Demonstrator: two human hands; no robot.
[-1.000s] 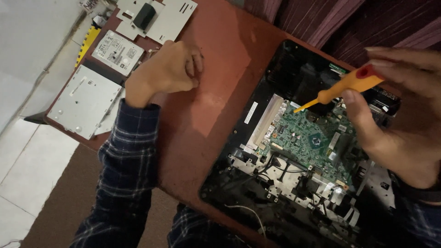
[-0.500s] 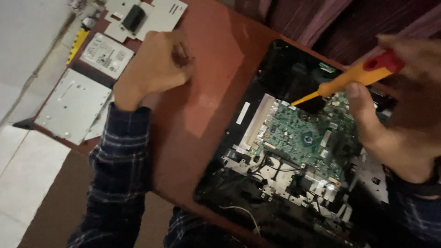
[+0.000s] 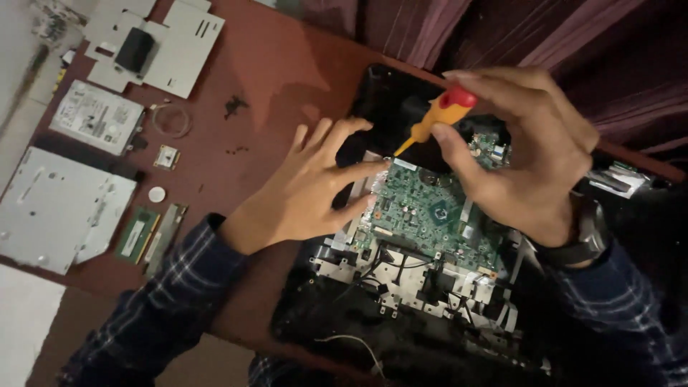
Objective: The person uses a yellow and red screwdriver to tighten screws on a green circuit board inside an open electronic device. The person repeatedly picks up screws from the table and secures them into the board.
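Note:
An opened black laptop chassis (image 3: 322, 315) lies on a reddish-brown table (image 3: 272, 64) with its green circuit board (image 3: 430, 215) exposed. My right hand (image 3: 523, 158) grips a small screwdriver (image 3: 433, 118) with an orange shaft grip and red cap; its tip touches the board's upper left corner. My left hand (image 3: 308, 190) rests with fingers spread on the board's left edge, next to the tip. Metal brackets and black cables (image 3: 401, 276) sit below the board.
Removed parts lie at the table's left: a grey metal cover plate (image 3: 165, 43), a hard drive (image 3: 97, 118), a silver optical drive (image 3: 54, 211), two memory sticks (image 3: 150, 236), a coin cell (image 3: 156, 193), a small chip (image 3: 167, 158). Dark curtain behind.
My left hand has moved from the table's left side, where it was closed, over to the board's left edge and opened. The screwdriver has shifted left to the board's upper left corner.

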